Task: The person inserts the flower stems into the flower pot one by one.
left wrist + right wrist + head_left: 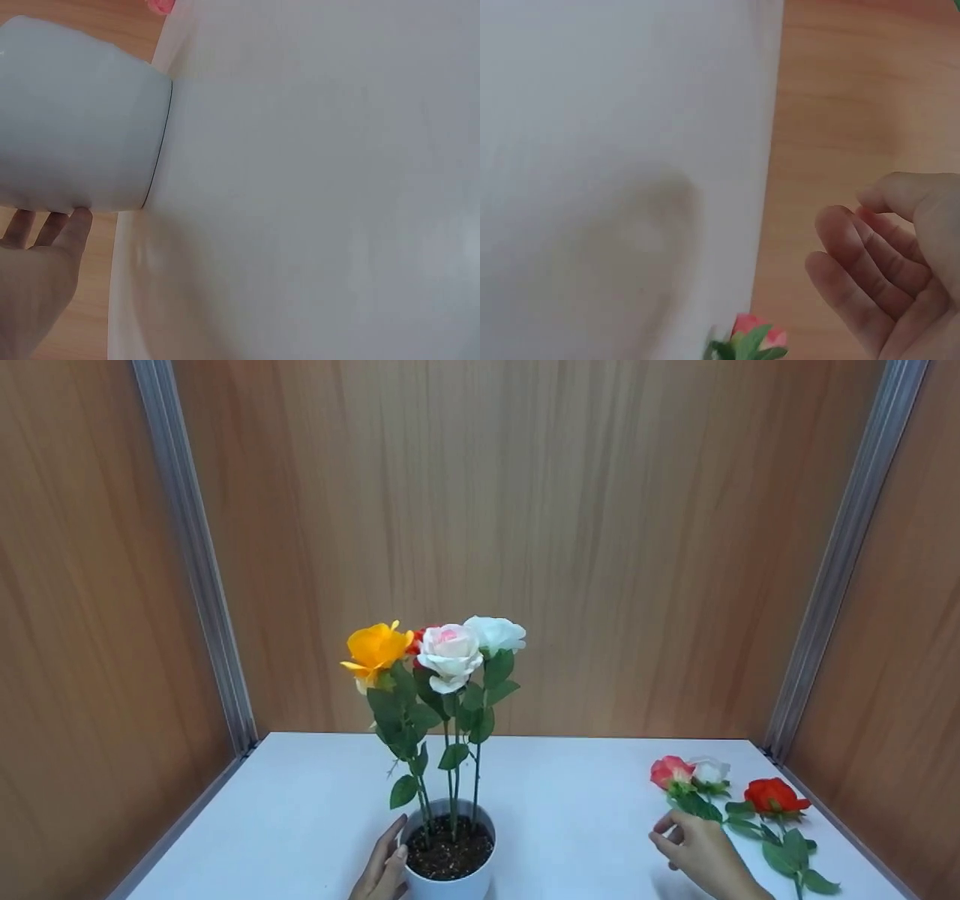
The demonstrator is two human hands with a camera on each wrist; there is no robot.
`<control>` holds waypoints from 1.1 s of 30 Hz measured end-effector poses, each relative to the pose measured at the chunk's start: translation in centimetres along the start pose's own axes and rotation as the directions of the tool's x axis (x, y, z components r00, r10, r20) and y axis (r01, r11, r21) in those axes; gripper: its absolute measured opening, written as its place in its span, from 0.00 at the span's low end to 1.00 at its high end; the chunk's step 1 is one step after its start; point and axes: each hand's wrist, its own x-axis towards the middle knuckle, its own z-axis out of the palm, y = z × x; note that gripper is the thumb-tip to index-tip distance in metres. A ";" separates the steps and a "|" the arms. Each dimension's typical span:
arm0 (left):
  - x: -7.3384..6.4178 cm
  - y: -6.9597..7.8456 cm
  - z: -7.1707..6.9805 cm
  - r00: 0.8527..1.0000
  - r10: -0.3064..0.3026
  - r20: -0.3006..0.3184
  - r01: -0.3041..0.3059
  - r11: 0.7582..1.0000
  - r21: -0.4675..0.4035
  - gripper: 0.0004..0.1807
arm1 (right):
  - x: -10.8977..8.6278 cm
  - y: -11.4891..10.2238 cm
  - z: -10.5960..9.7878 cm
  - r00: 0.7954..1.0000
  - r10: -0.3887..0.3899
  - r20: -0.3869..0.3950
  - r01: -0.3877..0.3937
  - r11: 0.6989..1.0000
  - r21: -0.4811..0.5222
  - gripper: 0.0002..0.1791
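Note:
A white flower pot (450, 885) filled with dark soil stands upright at the table's front middle. Out of it rise a yellow rose (375, 649), a pale pink-white rose (448, 654), a white rose (496, 634) and a partly hidden red one. My left hand (382, 870) rests against the pot's left side; in the left wrist view its fingertips touch the pot wall (75, 120). My right hand (701, 847), fingers loosely bent and holding nothing, hovers beside a pink rose (671, 772) lying on the table. The right wrist view shows nothing inside that hand (892, 262).
Next to the pink rose lie a white rose (710, 769) and a red rose (775, 796) with a leafy stem, near the right edge of the white table (300, 810). Wooden panels (525, 510) enclose the back and both sides, with metal posts (832, 585) at the corners.

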 end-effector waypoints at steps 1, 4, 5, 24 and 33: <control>0.0 0.0 0.0 1.000 0.002 0.002 -0.002 1.000 0.000 0.42 | 0.0 0.9 -0.3 1.000 0.025 -0.003 -0.025 1.000 0.001 0.11; -0.1 0.0 0.0 1.000 0.004 0.013 -0.004 1.000 0.004 0.43 | 0.1 3.4 -1.2 0.995 0.100 -0.009 -0.099 0.995 0.016 0.14; -0.1 0.0 0.0 1.000 0.001 0.017 -0.001 1.000 0.009 0.43 | 0.2 4.3 -1.6 0.992 0.123 -0.009 -0.123 0.992 0.023 0.15; 0.0 0.0 -0.2 1.000 -0.016 0.021 0.016 1.000 0.025 0.43 | 2.0 9.9 -2.3 0.967 0.251 0.050 -0.248 0.967 -0.065 0.26; 0.0 0.0 -0.1 1.000 -0.004 0.029 0.003 1.000 0.026 0.42 | 2.2 10.6 -2.3 0.967 0.244 0.072 -0.242 0.969 -0.045 0.15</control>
